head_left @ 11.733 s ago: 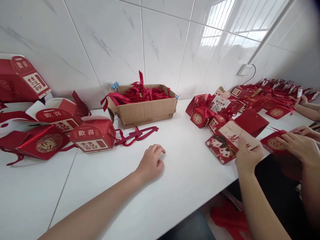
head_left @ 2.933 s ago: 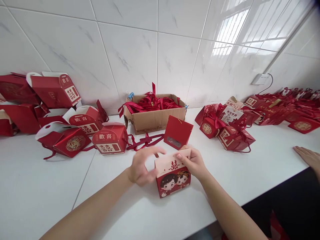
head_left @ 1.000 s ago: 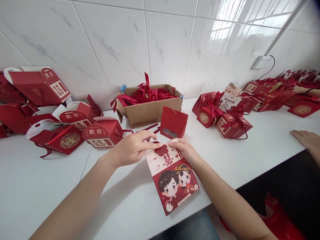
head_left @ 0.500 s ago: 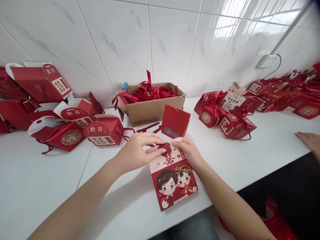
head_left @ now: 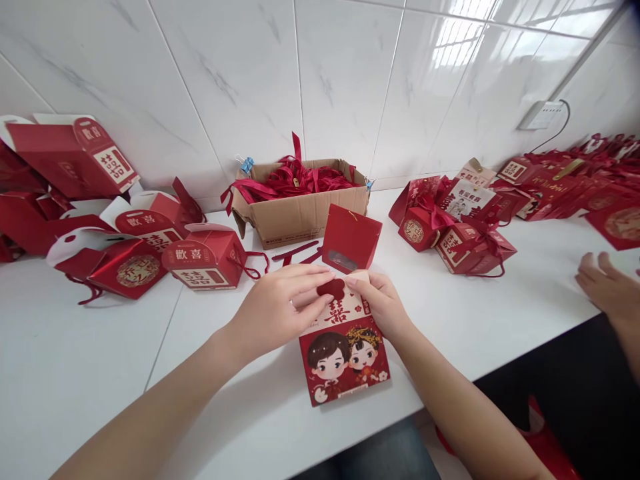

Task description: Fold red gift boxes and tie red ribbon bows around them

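Observation:
A red and cream gift box (head_left: 345, 363) with two cartoon figures on its front stands between my hands near the table's front edge. My left hand (head_left: 287, 303) closes on its upper left edge, the fingers lying beside a dark red round spot at the top. At the upper right corner, my right hand (head_left: 380, 303) grips the box with the thumb on the front. Just behind stands a plain red box (head_left: 351, 238) with a small clear window. Dark red ribbon strips (head_left: 297, 252) lie to the left of that box. The far fingertips of both hands are partly hidden.
A cardboard box (head_left: 300, 217) full of red ribbons stands against the tiled wall. Several red gift boxes (head_left: 203, 257) crowd the left, and more with bows (head_left: 475, 247) sit to the right. Another person's hand (head_left: 607, 287) is at the right edge.
The gift box tilts, its lower end shifting slightly up and left in view. Both hands keep their hold. The other person's hand has moved further into view at the right.

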The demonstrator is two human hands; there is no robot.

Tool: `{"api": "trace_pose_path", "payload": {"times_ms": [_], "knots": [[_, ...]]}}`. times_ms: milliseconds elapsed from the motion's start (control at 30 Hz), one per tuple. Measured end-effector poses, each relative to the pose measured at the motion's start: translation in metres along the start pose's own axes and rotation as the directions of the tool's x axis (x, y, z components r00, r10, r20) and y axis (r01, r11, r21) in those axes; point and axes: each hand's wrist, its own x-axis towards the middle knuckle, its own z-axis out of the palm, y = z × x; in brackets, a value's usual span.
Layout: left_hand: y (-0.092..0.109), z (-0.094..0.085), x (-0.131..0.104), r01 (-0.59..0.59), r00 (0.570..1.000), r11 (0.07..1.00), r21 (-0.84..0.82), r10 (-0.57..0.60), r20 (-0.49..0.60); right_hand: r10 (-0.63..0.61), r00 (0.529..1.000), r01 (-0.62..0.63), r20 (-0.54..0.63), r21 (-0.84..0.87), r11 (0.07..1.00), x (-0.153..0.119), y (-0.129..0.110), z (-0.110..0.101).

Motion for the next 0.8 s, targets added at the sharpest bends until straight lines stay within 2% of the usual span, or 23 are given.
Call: {"api": "trace_pose_path", "payload": {"times_ms": [133,367,667,800], "knots": [[0.0018,0.0006,0.0003,0.023,1.0,1.0,-0.019,-0.023,-0.014,-0.052,0.999,0.052,0.0,-0.07,0.996,-0.0017,-0.003,0.0013],[0.0025,0.0017,-0.0002,0.031,0.999,0.999,-0.024,-0.031,-0.015,-0.011,1.0,0.011,0.004,-0.049,0.999,-0.003,-0.0074,0.0049],[0.0039,0.0005,0.0018,0.007,1.0,1.0,-0.023,-0.007,-0.006,-0.028,1.0,0.028,0.002,-0.063,0.998,-0.0036,-0.0076,0.0057],[0.0056,-0.0003,0.0026,0.073,0.997,0.994,-0.083,-0.072,0.014,-0.036,0.999,0.035,-0.01,-0.076,0.997,-0.0037,-0.0075,0.0059]]}}
